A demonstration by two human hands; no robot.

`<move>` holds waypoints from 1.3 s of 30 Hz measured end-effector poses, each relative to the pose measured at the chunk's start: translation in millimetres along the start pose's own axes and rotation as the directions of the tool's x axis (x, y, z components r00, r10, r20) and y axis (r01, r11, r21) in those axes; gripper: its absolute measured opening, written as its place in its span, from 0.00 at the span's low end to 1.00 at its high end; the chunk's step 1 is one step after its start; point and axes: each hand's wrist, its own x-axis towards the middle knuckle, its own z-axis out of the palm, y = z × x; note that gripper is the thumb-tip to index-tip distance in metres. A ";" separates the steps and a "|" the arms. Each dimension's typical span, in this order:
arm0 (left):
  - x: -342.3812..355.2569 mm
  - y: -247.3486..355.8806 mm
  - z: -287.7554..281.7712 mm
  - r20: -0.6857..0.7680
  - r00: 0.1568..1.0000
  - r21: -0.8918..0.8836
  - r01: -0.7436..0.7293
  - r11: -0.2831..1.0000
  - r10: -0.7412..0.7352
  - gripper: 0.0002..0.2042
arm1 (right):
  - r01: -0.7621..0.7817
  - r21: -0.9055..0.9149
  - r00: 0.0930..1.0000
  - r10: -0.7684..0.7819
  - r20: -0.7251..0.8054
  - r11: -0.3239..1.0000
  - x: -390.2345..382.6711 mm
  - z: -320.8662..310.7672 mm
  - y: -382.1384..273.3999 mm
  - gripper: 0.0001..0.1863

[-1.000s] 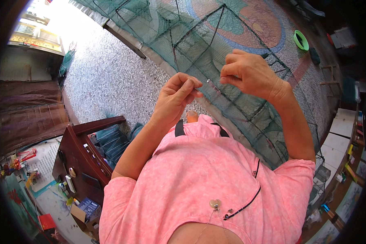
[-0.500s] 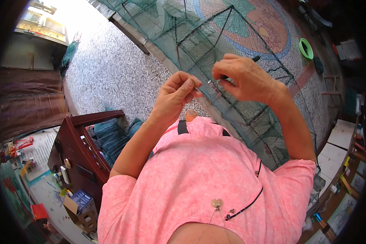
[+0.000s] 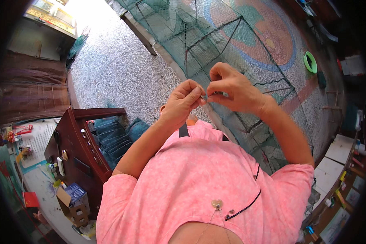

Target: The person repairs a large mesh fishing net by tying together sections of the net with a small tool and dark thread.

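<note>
My left hand (image 3: 183, 103) is closed in a pinch, thumb against fingertips, over something too small to make out. Close beside it, my right hand (image 3: 236, 92) has its thumb and fingers curled together at the left fingertips; what lies in that pinch is too fine to name. Beneath and beyond both hands spreads a green mesh net (image 3: 173, 30) on a dark rod frame, with framed sections stretching away to the upper left and down to the right.
A dark red wooden cabinet (image 3: 79, 152) stands at left, with folded dark blue-green netting (image 3: 110, 132) beside it. An open cardboard box (image 3: 78, 211) is at lower left. A bright green basin (image 3: 310, 62) sits at far right. Speckled flooring (image 3: 110, 69) lies left of the net.
My right hand has come down and left until its fingertips meet the left hand's. The dark slim tool that showed in the right hand is no longer visible. The view has shifted slightly.
</note>
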 end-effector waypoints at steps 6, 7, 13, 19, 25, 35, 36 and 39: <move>8.3 -0.2 10.9 0.025 0.990 0.254 -0.139 0.957 0.138 0.04 | 0.102 0.067 0.990 -0.094 -0.107 0.993 -1.7 0.3 -36.2 0.05; 9.0 -0.8 12.8 0.055 0.982 0.299 -0.190 0.935 0.181 0.03 | 0.141 0.189 0.987 -0.123 -0.104 0.972 0.0 0.3 -45.7 0.05; 11.2 19.2 35.0 0.433 0.758 0.665 -0.634 0.395 0.488 0.06 | 0.296 0.478 0.920 -0.112 -0.376 0.827 13.7 -41.3 -65.9 0.10; 23.0 9.5 35.2 0.442 0.787 0.738 -0.591 0.325 0.430 0.07 | 0.292 0.346 0.821 -0.048 -0.569 0.892 -1.5 -51.2 -68.2 0.11; 29.3 -2.6 35.4 0.349 0.832 0.655 -0.545 0.523 0.430 0.06 | 0.250 0.841 0.948 0.054 -0.313 0.480 -2.7 -96.0 -85.0 0.13; 32.2 -12.1 36.2 0.302 0.836 0.586 -0.542 0.602 0.458 0.12 | 0.353 0.884 0.936 -0.125 -0.330 0.307 9.6 -161.4 -77.2 0.12; 28.9 -9.9 34.2 0.341 0.822 0.609 -0.563 0.559 0.456 0.11 | 0.353 0.844 0.934 -0.105 -0.341 0.404 10.4 -161.2 -76.7 0.11; 18.4 3.1 34.9 0.374 0.843 0.620 -0.537 0.573 0.385 0.06 | 0.293 0.669 0.926 -0.027 -0.377 0.683 6.2 -157.8 -71.2 0.06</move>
